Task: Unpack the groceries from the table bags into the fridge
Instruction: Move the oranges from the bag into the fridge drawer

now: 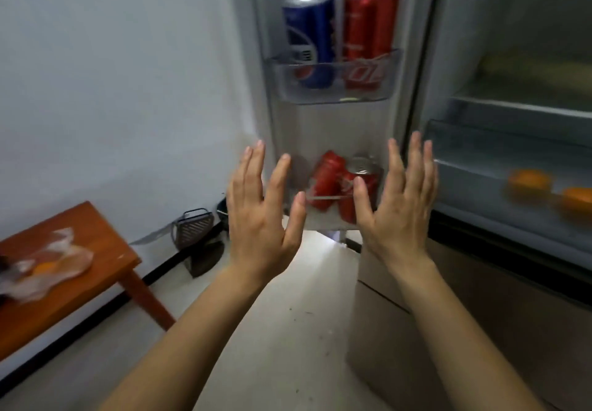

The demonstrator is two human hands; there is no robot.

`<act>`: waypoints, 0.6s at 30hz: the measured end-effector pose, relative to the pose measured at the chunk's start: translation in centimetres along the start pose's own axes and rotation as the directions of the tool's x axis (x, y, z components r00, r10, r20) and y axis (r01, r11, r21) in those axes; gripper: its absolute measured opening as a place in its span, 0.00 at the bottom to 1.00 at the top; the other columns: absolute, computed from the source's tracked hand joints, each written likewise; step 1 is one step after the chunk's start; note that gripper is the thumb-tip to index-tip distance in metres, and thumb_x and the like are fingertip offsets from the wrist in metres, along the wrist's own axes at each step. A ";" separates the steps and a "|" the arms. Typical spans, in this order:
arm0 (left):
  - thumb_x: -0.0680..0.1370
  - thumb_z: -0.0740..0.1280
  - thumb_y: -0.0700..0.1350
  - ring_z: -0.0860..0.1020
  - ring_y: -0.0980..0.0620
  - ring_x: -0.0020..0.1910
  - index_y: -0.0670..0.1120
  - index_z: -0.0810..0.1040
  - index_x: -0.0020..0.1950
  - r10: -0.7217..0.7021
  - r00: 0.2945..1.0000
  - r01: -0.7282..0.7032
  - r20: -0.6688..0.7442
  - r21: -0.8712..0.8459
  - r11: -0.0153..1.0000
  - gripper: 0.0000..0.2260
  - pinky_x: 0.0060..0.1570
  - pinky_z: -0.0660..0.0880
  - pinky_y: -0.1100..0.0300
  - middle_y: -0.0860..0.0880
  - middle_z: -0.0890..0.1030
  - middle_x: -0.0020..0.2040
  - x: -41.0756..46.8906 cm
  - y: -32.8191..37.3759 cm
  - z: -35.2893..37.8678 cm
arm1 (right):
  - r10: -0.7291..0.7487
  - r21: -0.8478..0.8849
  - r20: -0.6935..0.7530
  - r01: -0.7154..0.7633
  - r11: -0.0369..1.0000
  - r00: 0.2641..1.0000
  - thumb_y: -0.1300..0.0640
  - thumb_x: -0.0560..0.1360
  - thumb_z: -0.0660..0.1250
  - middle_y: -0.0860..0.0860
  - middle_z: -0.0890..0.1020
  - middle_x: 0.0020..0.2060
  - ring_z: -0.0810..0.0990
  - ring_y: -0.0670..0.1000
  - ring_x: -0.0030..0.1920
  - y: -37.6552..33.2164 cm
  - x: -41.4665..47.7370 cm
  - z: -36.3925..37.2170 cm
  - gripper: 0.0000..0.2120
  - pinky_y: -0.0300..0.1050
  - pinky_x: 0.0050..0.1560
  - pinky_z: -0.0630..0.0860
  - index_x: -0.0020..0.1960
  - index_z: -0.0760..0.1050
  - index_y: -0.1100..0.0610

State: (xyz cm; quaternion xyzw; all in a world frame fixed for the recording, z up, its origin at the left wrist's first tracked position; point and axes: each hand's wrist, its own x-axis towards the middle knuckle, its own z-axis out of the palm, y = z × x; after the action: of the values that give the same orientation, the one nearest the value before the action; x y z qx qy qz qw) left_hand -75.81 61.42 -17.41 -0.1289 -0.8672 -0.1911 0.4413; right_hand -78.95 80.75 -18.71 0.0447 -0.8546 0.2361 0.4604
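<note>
The fridge stands open, its door (339, 128) facing me. A blue can (309, 35) and a tall red can (368, 32) stand upright in the upper door shelf (333, 90). Two short red cans (330, 179) sit in the lower door shelf, one leaning. My left hand (262, 218) and my right hand (400, 208) are raised with straight, spread fingers in front of that lower shelf, holding nothing. Two oranges (528, 179) lie in a fridge drawer at the right. A clear plastic bag (48, 269) with an orange inside lies on the wooden table (105, 240) at the left.
A white wall runs along the left. On the pale floor by the wall sit a dark metal grater-like object (193, 228) and a dark pot (222, 208). Glass shelves (519, 109) fill the fridge interior at the right.
</note>
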 end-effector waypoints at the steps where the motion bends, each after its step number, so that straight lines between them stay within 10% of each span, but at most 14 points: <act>1: 0.81 0.62 0.51 0.54 0.43 0.80 0.45 0.67 0.76 -0.022 1.000 0.022 0.007 0.038 0.999 0.24 0.75 0.57 0.40 0.41 0.58 0.80 -1.2 -2.6 -2.2 | -0.013 0.023 -0.003 0.013 1.000 1.000 0.44 0.80 0.61 0.61 0.53 0.80 0.49 0.61 0.80 -2.7 -0.9 1.0 0.34 0.59 0.79 0.47 0.80 0.55 0.57; 18: 0.82 0.53 0.58 0.54 0.45 0.79 0.47 0.63 0.78 -0.633 0.773 0.582 -0.039 0.439 0.684 0.27 0.76 0.56 0.42 0.44 0.58 0.80 -17.9 -38.1 -29.1 | -0.401 0.440 0.398 0.212 0.873 0.825 0.44 0.79 0.62 0.60 0.59 0.78 0.55 0.60 0.78 -41.9 -14.5 22.0 0.33 0.61 0.76 0.57 0.78 0.59 0.56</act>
State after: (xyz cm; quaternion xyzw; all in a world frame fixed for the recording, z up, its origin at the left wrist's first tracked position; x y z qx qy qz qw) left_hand -59.58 13.46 -24.66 0.2549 -0.9045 -0.1240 0.3187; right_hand -75.17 31.90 -25.43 0.3285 -0.8604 0.2985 0.2504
